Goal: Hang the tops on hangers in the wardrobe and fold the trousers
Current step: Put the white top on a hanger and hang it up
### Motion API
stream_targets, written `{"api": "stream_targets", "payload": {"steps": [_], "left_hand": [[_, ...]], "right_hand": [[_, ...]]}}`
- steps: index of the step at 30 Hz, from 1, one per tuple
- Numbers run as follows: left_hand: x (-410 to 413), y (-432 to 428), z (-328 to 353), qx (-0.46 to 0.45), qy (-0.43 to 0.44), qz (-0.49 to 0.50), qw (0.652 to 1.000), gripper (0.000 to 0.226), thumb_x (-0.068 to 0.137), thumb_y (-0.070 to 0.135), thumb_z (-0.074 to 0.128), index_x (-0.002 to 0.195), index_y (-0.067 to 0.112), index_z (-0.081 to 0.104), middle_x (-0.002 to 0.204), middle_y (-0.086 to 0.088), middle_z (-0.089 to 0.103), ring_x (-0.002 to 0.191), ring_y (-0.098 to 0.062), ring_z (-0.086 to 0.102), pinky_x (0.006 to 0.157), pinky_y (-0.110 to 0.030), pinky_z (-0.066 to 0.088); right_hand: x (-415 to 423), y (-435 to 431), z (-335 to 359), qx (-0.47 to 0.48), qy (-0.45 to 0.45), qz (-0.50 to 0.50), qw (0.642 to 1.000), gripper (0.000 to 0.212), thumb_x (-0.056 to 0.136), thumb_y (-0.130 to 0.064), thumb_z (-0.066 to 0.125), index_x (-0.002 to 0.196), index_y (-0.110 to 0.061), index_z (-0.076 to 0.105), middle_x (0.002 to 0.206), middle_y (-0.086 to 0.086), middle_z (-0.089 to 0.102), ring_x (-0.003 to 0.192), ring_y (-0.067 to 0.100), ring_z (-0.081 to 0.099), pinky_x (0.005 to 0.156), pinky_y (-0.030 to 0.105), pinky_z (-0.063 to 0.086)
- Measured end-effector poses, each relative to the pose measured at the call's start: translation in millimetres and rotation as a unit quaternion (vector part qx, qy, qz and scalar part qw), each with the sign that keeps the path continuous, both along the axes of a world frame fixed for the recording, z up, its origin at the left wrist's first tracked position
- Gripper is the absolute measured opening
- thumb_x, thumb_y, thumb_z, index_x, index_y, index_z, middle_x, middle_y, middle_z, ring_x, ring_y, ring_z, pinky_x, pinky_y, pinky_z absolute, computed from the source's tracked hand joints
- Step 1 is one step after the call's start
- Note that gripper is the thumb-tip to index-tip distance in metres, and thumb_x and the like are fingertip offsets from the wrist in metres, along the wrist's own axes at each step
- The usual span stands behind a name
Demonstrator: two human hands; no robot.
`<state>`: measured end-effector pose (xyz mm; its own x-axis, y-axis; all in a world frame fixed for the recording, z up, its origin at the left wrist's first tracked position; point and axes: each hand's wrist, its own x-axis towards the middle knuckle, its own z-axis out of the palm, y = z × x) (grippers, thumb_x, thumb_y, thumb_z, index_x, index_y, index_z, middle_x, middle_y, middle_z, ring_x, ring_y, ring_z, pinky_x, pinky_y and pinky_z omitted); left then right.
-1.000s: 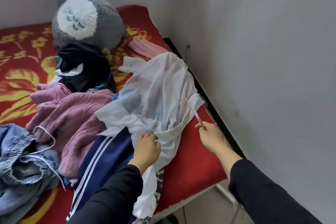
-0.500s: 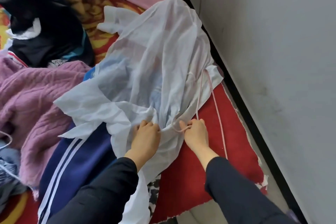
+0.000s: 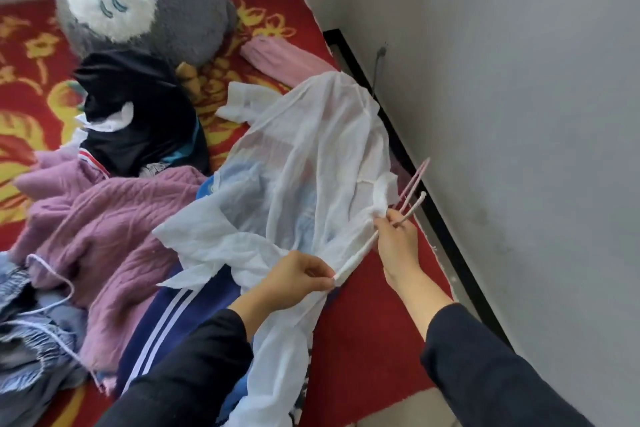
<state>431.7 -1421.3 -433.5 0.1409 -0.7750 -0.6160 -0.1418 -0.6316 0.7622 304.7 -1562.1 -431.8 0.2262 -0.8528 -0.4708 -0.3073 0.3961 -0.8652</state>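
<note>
Fingers (image 3: 313,276) of the left hand (image 3: 294,284) were noted pinched together on the near, pale end of a thin hanger (image 3: 413,207), with a fold of the white top (image 3: 304,166) gathered at the same spot. Fingers (image 3: 390,220) of the right hand (image 3: 398,248) were curled around the hanger farther along, where its pink rods were seen projecting toward the wall (image 3: 519,114). Both hands were held just above the bed (image 3: 367,322), close together but not touching. Whether any of the hanger lay inside the top could not be told.

The sheer white top was spread across the bed's right side, its lower part hanging over the near edge. Navy trousers (image 3: 166,315) with white stripes were partly covered by it. A purple knit jumper (image 3: 104,218) was recorded left of the top, a black garment (image 3: 138,125) behind that, and blue fabric (image 3: 27,340) at far left. A grey plush toy (image 3: 145,0) was placed at the bed's far end, a pink garment (image 3: 277,55) beside it.
</note>
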Motion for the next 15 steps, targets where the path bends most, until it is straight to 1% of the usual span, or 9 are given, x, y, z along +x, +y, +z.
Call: {"api": "stream_targets", "payload": {"steps": [1, 2, 4, 6, 7, 9, 11, 13, 15], "left_hand": [[4, -3, 20, -0.01, 0.021, -0.008, 1.0, 0.009, 0.083, 0.022, 0.073, 0.09, 0.016, 0.075, 0.082, 0.006, 0.073, 0.082, -0.005, 0.067, 0.077, -0.015, 0.048], [8, -5, 41, -0.017, 0.042, -0.023, 0.999, 0.01, 0.084, 0.023, 0.072, 0.089, 0.015, 0.075, 0.082, 0.005, 0.073, 0.083, -0.005, 0.067, 0.077, -0.014, 0.047], [18, -6, 84, -0.024, 0.077, -0.056, 0.995, 0.012, 0.084, 0.026, 0.072, 0.088, 0.015, 0.075, 0.088, 0.0, 0.075, 0.088, -0.007, 0.068, 0.084, -0.016, 0.048], [31, -5, 123, -0.039, 0.07, -0.045, 0.996, 0.012, 0.084, 0.023, 0.071, 0.089, 0.013, 0.075, 0.087, -0.003, 0.075, 0.086, -0.011, 0.07, 0.082, -0.015, 0.052], [39, -4, 141, -0.056, 0.041, -0.013, 0.997, 0.009, 0.085, 0.019, 0.069, 0.087, 0.012, 0.074, 0.083, -0.003, 0.074, 0.082, -0.013, 0.069, 0.076, -0.015, 0.053], [56, -1, 171, -0.098, -0.111, 0.082, 0.986, 0.009, 0.087, 0.015, 0.064, 0.083, 0.016, 0.073, 0.079, 0.0, 0.072, 0.078, -0.016, 0.068, 0.068, -0.018, 0.053], [74, 3, 198, -0.134, -0.269, 0.169, 0.939, 0.017, 0.088, 0.013, 0.057, 0.094, 0.017, 0.073, 0.094, -0.001, 0.073, 0.088, -0.02, 0.066, 0.077, -0.026, 0.052], [87, 8, 224, -0.173, -0.321, 0.188, 0.912, 0.029, 0.091, 0.011, 0.051, 0.112, 0.016, 0.069, 0.11, -0.003, 0.071, 0.101, -0.022, 0.064, 0.084, -0.026, 0.047], [92, 11, 247, -0.206, -0.337, 0.144, 0.907, 0.039, 0.092, 0.007, 0.046, 0.125, 0.019, 0.063, 0.118, -0.005, 0.068, 0.106, -0.023, 0.063, 0.089, -0.03, 0.049]], "right_hand": [[5, -4, 21, 0.014, -0.027, -0.006, 1.0, 0.02, 0.091, -0.009, 0.049, 0.08, 0.008, 0.053, 0.073, 0.003, 0.044, 0.07, 0.017, 0.04, 0.066, 0.029, 0.035], [10, -8, 42, 0.022, -0.048, 0.001, 0.999, 0.02, 0.091, -0.01, 0.048, 0.082, 0.006, 0.057, 0.077, 0.003, 0.046, 0.072, 0.019, 0.04, 0.068, 0.032, 0.035], [20, -12, 87, -0.004, -0.056, 0.054, 0.997, 0.022, 0.09, -0.015, 0.051, 0.07, -0.011, 0.057, 0.071, 0.003, 0.043, 0.069, 0.019, 0.038, 0.065, 0.032, 0.033], [30, -11, 134, -0.055, -0.053, 0.125, 0.989, 0.021, 0.088, -0.017, 0.057, 0.07, -0.007, 0.056, 0.071, 0.004, 0.039, 0.069, 0.019, 0.035, 0.063, 0.031, 0.03], [35, -11, 156, -0.082, -0.047, 0.152, 0.984, 0.022, 0.087, -0.015, 0.06, 0.072, 0.001, 0.06, 0.072, 0.004, 0.039, 0.069, 0.018, 0.035, 0.063, 0.03, 0.03], [42, -10, 200, -0.134, -0.041, 0.199, 0.97, 0.031, 0.085, -0.012, 0.064, 0.081, 0.019, 0.061, 0.073, 0.006, 0.041, 0.07, 0.017, 0.036, 0.064, 0.03, 0.032], [46, -3, 242, -0.155, -0.044, 0.235, 0.959, 0.044, 0.081, -0.012, 0.066, 0.096, 0.027, 0.052, 0.079, 0.007, 0.047, 0.074, 0.017, 0.04, 0.068, 0.03, 0.036], [49, 9, 283, -0.156, -0.066, 0.256, 0.952, 0.048, 0.072, -0.017, 0.068, 0.096, 0.023, 0.057, 0.081, 0.007, 0.056, 0.075, 0.015, 0.049, 0.068, 0.024, 0.043], [52, 24, 319, -0.156, -0.087, 0.281, 0.943, 0.028, 0.067, -0.016, 0.064, 0.083, 0.005, 0.074, 0.08, 0.006, 0.068, 0.072, 0.01, 0.059, 0.063, 0.016, 0.047]]}}
